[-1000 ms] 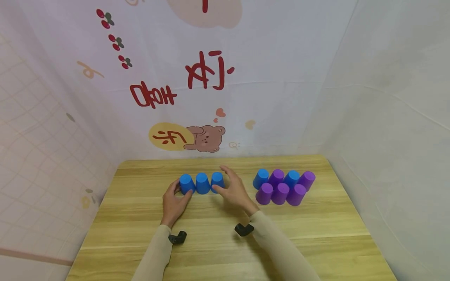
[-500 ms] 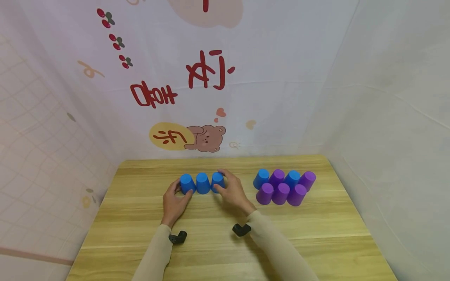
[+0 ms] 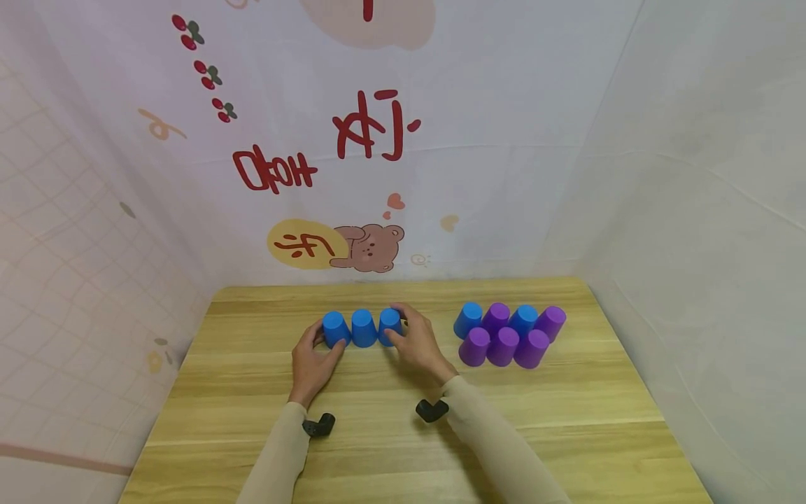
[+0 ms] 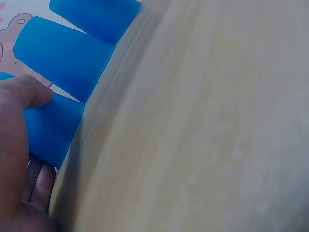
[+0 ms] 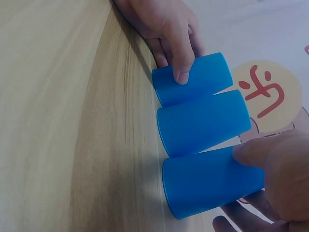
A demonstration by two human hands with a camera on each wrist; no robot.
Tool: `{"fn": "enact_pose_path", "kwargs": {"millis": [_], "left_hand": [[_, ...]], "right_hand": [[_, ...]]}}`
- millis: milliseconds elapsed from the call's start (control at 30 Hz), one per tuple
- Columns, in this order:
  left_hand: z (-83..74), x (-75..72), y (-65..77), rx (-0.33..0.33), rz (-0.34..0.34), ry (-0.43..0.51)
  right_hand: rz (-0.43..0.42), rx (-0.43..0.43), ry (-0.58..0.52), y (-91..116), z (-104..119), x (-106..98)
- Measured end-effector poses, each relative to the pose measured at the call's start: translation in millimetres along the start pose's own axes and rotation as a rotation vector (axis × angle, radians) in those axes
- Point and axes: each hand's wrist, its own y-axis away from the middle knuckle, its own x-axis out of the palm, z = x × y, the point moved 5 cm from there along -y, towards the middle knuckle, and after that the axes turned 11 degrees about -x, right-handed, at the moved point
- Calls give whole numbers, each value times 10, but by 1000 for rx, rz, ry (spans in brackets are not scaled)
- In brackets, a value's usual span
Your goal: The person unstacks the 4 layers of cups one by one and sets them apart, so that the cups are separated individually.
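Three blue cups stand upside down in a row near the back of the table. My left hand (image 3: 313,364) holds the left blue cup (image 3: 335,327), its thumb pressed on the near side, as the left wrist view also shows on that cup (image 4: 55,125). The right blue cup (image 5: 203,183) is gripped by my right hand (image 3: 420,346), thumb in front and fingers round the far side. Between them the middle blue cup (image 3: 363,329) is touched by neither hand. In the right wrist view the cups' rims sit side by side, touching or nearly so.
On the right, several upside-down cups form two rows: the back one mixes blue cups (image 3: 468,320) and purple cups (image 3: 550,324), the front one holds purple cups (image 3: 502,348). A printed cloth (image 3: 491,182) hangs behind the wooden table (image 3: 378,448).
My right hand has closed from loosely spread fingers onto the right blue cup, moving slightly left. My left hand and the other cups look unmoved.
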Motion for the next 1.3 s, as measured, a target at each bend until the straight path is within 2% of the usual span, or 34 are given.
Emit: {"fn": "enact_pose_path", "kwargs": {"millis": [400, 567, 833, 1133, 1300], "left_hand": [[2, 7, -1, -4, -9, 2], [7, 16, -6, -16, -14, -10], [-15, 20, 11, 8, -21, -4], [-32, 25, 21, -6, -26, 13], [-55, 27, 25, -15, -19, 20]], "right_hand": [[-33, 36, 8, 25, 0, -50], [-67, 41, -5, 38, 66, -122], [-120, 2, -49, 57, 236, -292], [-171, -17, -71, 96, 399, -493], [-211, -74, -84, 131, 512, -671]]}}
